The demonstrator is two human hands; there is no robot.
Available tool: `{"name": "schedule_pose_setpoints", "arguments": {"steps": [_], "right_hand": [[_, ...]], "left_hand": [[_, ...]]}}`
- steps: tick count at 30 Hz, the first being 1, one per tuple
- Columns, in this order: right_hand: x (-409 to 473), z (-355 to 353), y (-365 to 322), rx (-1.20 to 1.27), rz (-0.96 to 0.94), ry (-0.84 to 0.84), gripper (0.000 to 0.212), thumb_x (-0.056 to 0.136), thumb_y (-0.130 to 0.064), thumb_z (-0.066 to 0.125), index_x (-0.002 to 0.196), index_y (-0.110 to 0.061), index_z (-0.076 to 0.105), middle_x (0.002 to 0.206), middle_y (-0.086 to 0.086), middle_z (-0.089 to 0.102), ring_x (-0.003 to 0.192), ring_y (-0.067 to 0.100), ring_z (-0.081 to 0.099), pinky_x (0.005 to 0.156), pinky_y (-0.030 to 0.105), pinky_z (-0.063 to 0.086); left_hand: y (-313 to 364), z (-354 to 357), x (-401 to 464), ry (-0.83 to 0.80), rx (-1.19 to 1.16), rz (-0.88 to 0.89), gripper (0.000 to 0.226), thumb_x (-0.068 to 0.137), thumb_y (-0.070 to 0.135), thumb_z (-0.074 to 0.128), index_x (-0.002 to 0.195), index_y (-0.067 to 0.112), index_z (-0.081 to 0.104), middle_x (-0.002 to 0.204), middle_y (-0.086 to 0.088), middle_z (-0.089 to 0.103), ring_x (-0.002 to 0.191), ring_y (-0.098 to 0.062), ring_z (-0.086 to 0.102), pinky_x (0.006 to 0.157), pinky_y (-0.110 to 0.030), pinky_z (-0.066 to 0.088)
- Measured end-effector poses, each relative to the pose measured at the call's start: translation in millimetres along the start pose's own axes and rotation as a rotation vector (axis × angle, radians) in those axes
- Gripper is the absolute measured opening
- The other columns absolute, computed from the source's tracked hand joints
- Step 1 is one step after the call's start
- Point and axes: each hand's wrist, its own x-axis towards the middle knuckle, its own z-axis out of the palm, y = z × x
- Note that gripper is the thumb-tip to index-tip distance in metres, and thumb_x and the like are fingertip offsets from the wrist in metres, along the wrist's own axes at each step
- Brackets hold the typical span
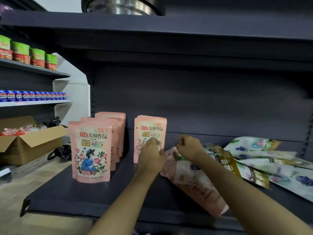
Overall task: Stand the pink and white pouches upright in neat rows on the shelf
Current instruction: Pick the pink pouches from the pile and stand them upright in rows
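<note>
On the dark grey shelf [71, 194], a row of pink pouches [94, 146] stands upright at about 9 o'clock from the hands, lined one behind another toward the back panel, the front one showing a figure in blue among roses. Just right of that row, with a gap between, a second upright pink pouch [149, 131] stands near the back, with at least one more close behind it.

The left hand [151, 155] reaches in front of this second pouch, its fingers curled against the lower part of the face; whether it truly grips the pouch or only rests on it cannot be told. The right hand [190, 146] is at 3 o'clock from the left, clenched in a loose fist with fingertips pinched; what it pinches cannot be made out.

Under the right forearm a pink pouch lying flat [201, 189] points from the hands toward 5 o'clock, its end reaching the front edge of the shelf. At 3 o'clock, a loose heap of white and gold pouches [264, 161] lies flat and overlapping, blurred.

Far off at 9 o'clock sit a cardboard box [28, 145], blue cans [32, 95] and green-topped cans [28, 55] on neighbouring shelves. A metal pot [122, 5] stands on the shelf above.
</note>
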Motion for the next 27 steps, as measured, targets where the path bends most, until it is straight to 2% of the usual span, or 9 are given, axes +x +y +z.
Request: {"name": "schedule_pose_setpoints", "arguments": {"steps": [2,4,6,8,11,14,17,21,27], "right_hand": [[-6,-12,11,-0.039,-0.001,-0.012,0.018,0.09,-0.01,0.046,0.072,-0.014,0.046,0.091,0.011,0.052,0.083,0.026,0.048,0.07,0.024,0.034],[-13,-20,21,-0.076,-0.006,-0.032,0.018,0.091,-0.014,0.046,0.073,-0.018,0.046,0.093,0.009,0.053,0.087,0.026,0.052,0.071,0.023,0.034],[-21,-24,29,-0.125,-0.03,-0.065,0.012,0.092,-0.017,0.046,0.096,-0.014,0.057,0.106,0.013,0.06,0.102,0.03,0.055,0.073,0.023,0.035],[-30,-26,36,-0.191,-0.042,-0.103,0.028,0.094,-0.021,0.046,0.119,-0.01,0.054,0.12,0.012,0.06,0.111,0.028,0.054,0.077,0.022,0.036],[-43,-24,46,-0.321,-0.089,-0.126,0.034,0.091,-0.026,0.049,0.124,-0.017,0.052,0.127,0.005,0.058,0.113,0.025,0.055,0.087,0.024,0.041],[-48,-19,51,-0.351,-0.107,-0.159,0.036,0.089,-0.026,0.05,0.124,-0.019,0.052,0.127,0.007,0.058,0.114,0.026,0.055,0.097,0.035,0.046],[-49,-22,51,-0.34,-0.122,-0.12,0.035,0.09,-0.026,0.049,0.124,-0.019,0.053,0.128,0.007,0.058,0.114,0.025,0.056,0.097,0.035,0.046],[-48,-29,52,-0.359,-0.159,-0.003,0.032,0.093,-0.026,0.046,0.123,-0.018,0.054,0.119,0.004,0.063,0.105,0.022,0.059,0.078,0.023,0.039],[-53,-32,65,-0.423,-0.178,0.009,0.038,0.096,-0.019,0.042,0.133,-0.016,0.042,0.132,0.007,0.053,0.12,0.023,0.049,0.09,0.027,0.037]], "left_hand": [[10,7,-3,-0.153,0.071,-0.129,0.029,0.087,0.017,0.053,0.112,0.003,0.05,0.115,-0.015,0.059,0.106,-0.032,0.057,0.082,-0.035,0.046],[14,12,-9,-0.303,0.146,-0.251,0.036,0.085,0.02,0.057,0.116,0.002,0.051,0.12,-0.015,0.058,0.11,-0.031,0.057,0.081,-0.032,0.047],[15,15,-14,-0.442,0.217,-0.284,0.037,0.084,0.021,0.059,0.116,0.002,0.055,0.12,-0.016,0.059,0.109,-0.03,0.059,0.08,-0.031,0.05],[18,17,-18,-0.517,0.179,-0.323,0.034,0.084,0.017,0.055,0.114,0.001,0.056,0.118,-0.016,0.06,0.106,-0.029,0.062,0.075,-0.031,0.052],[21,16,-21,-0.538,0.092,-0.379,0.023,0.084,0.011,0.055,0.105,0.001,0.056,0.109,-0.015,0.062,0.101,-0.028,0.063,0.06,-0.027,0.047],[21,13,-22,-0.48,-0.064,-0.463,0.008,0.084,0.004,0.057,0.083,0.006,0.049,0.096,-0.013,0.058,0.094,-0.026,0.061,0.057,-0.026,0.049],[33,8,-24,-0.448,-0.273,-0.497,0.022,0.086,0.0,0.051,0.108,-0.003,0.054,0.116,-0.021,0.058,0.1,-0.032,0.061,0.069,-0.036,0.058],[60,-1,-28,-0.197,-0.042,-0.164,0.023,0.09,0.003,0.047,0.112,-0.001,0.047,0.108,-0.017,0.057,0.092,-0.028,0.055,0.074,-0.032,0.046],[79,-28,-18,0.16,-0.004,0.208,0.017,0.097,0.006,0.03,0.109,0.008,0.043,0.078,-0.009,0.057,0.07,-0.025,0.054,0.059,-0.039,0.041]]}}
